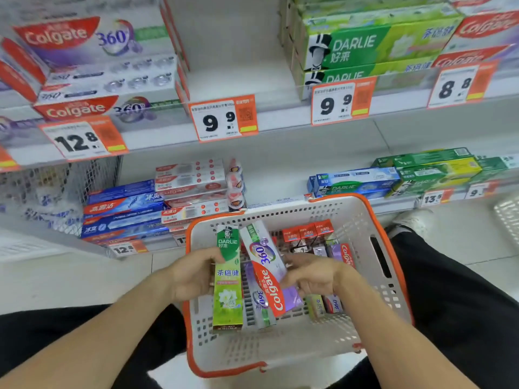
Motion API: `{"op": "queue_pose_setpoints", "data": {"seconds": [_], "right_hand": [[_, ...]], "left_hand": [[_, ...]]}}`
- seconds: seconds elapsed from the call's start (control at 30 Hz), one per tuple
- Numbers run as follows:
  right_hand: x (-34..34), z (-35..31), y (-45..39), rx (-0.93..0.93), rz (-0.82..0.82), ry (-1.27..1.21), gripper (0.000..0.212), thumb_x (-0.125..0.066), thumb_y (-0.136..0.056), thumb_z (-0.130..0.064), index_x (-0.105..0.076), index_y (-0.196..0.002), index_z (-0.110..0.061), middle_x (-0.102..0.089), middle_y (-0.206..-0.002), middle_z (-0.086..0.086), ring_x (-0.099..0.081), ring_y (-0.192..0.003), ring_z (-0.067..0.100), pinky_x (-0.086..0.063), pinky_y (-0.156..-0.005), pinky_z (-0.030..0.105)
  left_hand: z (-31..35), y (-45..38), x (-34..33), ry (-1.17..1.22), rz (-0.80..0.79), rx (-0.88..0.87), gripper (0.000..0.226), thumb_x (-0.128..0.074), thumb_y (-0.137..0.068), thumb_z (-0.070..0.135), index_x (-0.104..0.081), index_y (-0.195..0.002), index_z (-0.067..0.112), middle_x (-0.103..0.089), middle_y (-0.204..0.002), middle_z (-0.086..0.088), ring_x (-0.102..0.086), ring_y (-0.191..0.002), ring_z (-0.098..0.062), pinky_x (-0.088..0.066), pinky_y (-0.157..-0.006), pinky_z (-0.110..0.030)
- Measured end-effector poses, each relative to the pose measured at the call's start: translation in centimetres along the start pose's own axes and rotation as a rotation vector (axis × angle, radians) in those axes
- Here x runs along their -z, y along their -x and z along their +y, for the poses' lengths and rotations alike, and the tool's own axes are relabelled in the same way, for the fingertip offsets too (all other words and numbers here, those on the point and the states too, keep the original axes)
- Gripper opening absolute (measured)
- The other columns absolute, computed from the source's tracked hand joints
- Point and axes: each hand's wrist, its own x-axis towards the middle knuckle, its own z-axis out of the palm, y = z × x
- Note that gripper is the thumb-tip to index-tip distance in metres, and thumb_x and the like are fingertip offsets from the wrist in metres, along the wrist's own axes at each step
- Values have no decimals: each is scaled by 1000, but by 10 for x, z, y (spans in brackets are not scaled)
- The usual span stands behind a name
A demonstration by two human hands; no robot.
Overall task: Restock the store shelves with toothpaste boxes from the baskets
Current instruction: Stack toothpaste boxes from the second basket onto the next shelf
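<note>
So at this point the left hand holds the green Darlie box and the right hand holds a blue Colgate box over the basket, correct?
Not quite. The head view shows the left hand holding the green Darlie box, but the box in the right hand is a white and purple Colgate 360 box with a red logo band, not blue. Both are over the basket.

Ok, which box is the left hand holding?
The green Darlie box, gripped by the left hand; the right hand has the white-purple Colgate 360 box.
</note>
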Motion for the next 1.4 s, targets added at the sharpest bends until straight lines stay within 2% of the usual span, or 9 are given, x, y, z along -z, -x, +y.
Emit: {"op": "queue_pose_setpoints", "data": {"seconds": [0.23,0.47,0.67,0.83,1.0,1.07,1.13,1.27,1.4], "right_hand": [[-55,-57,18,324,-11,-115,63,-73,-81,-5,-47,-139,-5,-61,-134,18,-60,-121,35,-55,-95,47],[-85,-82,30,505,99,297,48,-84,-79,-30,-63,-119,-12,-67,-121,18,-61,-115,40,-47,-101,59],[-83,-150,72,721,249,209,90,-80,-79,-37,-25,-150,-46,-61,-122,13,-67,-96,31,-59,-80,41],[-99,-221,99,808,317,708,39,-72,-86,-24,-67,-125,-26,-62,-109,19,-61,-71,14,-53,-62,24],[-100,-263,135,1112,602,678,22,-72,-80,-28,-71,-103,-27,-63,-84,-10,-60,-62,8,-50,-60,21],[-96,-275,136,1279,701,587,19,-73,-87,-32,-67,-105,-29,-62,-85,2,-56,-66,11,-48,-63,27],[-101,-288,118,1417,781,509,19,-72,-90,-32,-64,-108,-29,-56,-91,18,-51,-66,18,-48,-64,32],[-124,-306,47,1562,741,330,27,-67,-87,-7,-56,-111,-12,-65,-91,-21,-59,-69,-1,-51,-70,15],[-123,-316,6,1524,781,420,26,-70,-87,-22,-60,-110,-29,-64,-100,-22,-59,-84,8,-51,-77,29]], "left_hand": [[43,69,-32,47,9,-271,30,-58,-94,25,-71,-114,6,-71,-116,-21,-72,-100,-35,-54,-91,-46],[56,112,-8,-155,94,-422,42,-91,-66,9,-74,-104,5,-73,-109,-21,-73,-95,-34,-57,-79,-40],[98,142,0,-551,-54,-505,43,-85,-71,-4,-66,-105,15,-74,-91,4,-68,-82,-8,-52,-73,-23],[127,162,11,-732,16,-644,37,-91,-69,26,-70,-99,22,-67,-80,9,-61,-75,-7,-48,-70,-21],[139,172,46,-295,472,-909,49,-88,-62,45,-71,-101,21,-78,-88,6,-74,-85,-11,-53,-79,-27],[144,173,57,-102,628,-984,39,-84,-67,36,-71,-100,20,-78,-84,11,-73,-78,-4,-52,-72,-23],[149,174,64,119,647,-1046,35,-81,-71,27,-71,-100,12,-77,-80,8,-73,-70,-5,-56,-63,-23],[150,172,72,237,641,-1068,39,-81,-68,30,-70,-98,8,-78,-82,-6,-76,-78,-23,-59,-73,-37],[148,172,69,200,643,-1102,34,-82,-71,26,-68,-98,9,-77,-79,-7,-76,-74,-24,-60,-71,-36]]}}
